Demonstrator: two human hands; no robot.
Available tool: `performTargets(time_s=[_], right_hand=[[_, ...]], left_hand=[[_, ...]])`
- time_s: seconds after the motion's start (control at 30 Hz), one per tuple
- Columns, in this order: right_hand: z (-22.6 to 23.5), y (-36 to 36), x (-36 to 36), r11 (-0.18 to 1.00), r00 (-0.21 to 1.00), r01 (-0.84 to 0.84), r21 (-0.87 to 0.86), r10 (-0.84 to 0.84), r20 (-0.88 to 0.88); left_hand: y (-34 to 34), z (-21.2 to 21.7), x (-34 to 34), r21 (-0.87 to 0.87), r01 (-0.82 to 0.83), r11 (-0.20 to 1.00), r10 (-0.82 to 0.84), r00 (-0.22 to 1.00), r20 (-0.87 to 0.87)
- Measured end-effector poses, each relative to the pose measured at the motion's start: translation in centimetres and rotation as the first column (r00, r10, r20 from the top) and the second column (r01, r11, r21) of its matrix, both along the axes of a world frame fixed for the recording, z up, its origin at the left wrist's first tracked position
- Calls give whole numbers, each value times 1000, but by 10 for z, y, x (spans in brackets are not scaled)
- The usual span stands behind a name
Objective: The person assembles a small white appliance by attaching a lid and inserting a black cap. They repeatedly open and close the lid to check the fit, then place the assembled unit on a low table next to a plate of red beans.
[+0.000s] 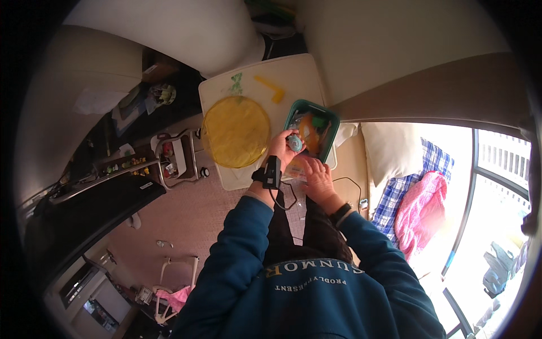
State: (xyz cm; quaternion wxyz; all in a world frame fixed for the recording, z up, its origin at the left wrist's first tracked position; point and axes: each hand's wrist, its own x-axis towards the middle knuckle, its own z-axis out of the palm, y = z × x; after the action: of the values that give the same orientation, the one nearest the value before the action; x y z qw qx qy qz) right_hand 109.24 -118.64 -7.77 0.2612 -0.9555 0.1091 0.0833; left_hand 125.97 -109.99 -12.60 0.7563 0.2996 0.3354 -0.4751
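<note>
My left hand (280, 146) is closed around a small teal, rounded object (294, 142); its exact kind is too small to tell. Just below it, my right hand (318, 182) has its fingers bent over a pale pink-and-orange packet (295, 168) at the near end of a dark green plastic bin (335, 125). Inside the bin lie an orange piece (309, 131) and other items, partly hidden by my hands. To the left, a round translucent yellow disc (237, 133) rests on the cream table (293, 70) and overhangs its left edge.
A yellow L-shaped piece (273, 90) and a green patch (236, 83) are on the table's far part. A metal-framed cart (179, 158) stands left. At right are a white pillow (392, 148) and a pink blanket (420, 212). A cable (294, 198) hangs from my left wrist.
</note>
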Motion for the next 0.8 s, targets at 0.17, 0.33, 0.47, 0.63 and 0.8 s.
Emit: performTargets(time_s=[0.17,0.33,0.47,0.63,0.8], right_hand=[[-21,4,12,994,995,-34,-104,25,-94],[-36,-14,13,989,997,-55,-135,61,42],[-53,-39,35,999,996,-16,-45,12,-83],[-79,-107,93,922,955,-287,260,296,6],[-78,-122,133,966,937,-137,221,199,-287]], left_hand=[[-37,-17,-6,145,32,989,-36,999,22],[-41,-12,-5,278,67,958,-69,998,-1],[-1,31,0,-25,-168,985,169,984,63],[86,77,-16,-79,-287,955,297,933,201],[160,53,-50,179,-400,899,391,917,81]])
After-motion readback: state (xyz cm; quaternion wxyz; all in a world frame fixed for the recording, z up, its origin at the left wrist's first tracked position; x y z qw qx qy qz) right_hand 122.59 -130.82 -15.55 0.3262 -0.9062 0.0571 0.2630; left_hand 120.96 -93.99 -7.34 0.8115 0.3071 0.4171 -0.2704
